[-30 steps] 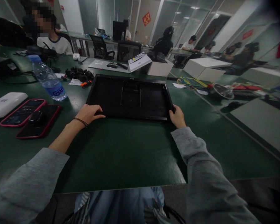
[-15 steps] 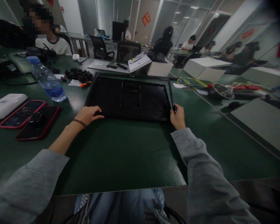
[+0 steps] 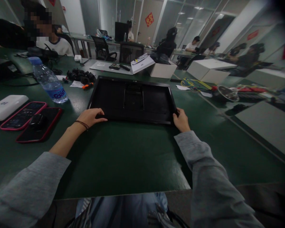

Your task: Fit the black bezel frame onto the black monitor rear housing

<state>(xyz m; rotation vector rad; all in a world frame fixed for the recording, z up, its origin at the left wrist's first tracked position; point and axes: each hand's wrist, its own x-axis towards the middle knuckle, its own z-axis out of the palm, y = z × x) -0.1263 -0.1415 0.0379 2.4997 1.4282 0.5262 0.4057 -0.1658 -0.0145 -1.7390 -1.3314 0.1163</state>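
A black rectangular frame (image 3: 156, 119) lies around a black panel (image 3: 154, 98) with a raised rectangular part in its middle, on the green table. At the near left corner, my left hand (image 3: 91, 118) grips the frame between thumb and fingers; a dark band circles that wrist. My right hand (image 3: 181, 119) holds the near right corner, its fingers closed round the edge. Frame and panel look flush with each other along the sides.
On the left are a water bottle (image 3: 51, 84), a white device (image 3: 8, 106) and two red-edged phones (image 3: 26, 115). Behind the frame lie black cables (image 3: 79, 76) and an open white box (image 3: 162, 69). Coloured wires (image 3: 196, 84) and a metal bowl (image 3: 226, 93) are right. People sit beyond.
The frame's right side has shifted left and down onto the panel's edge, and the green gap seen there is gone. Both hands keep their grip, the right one slightly lower.
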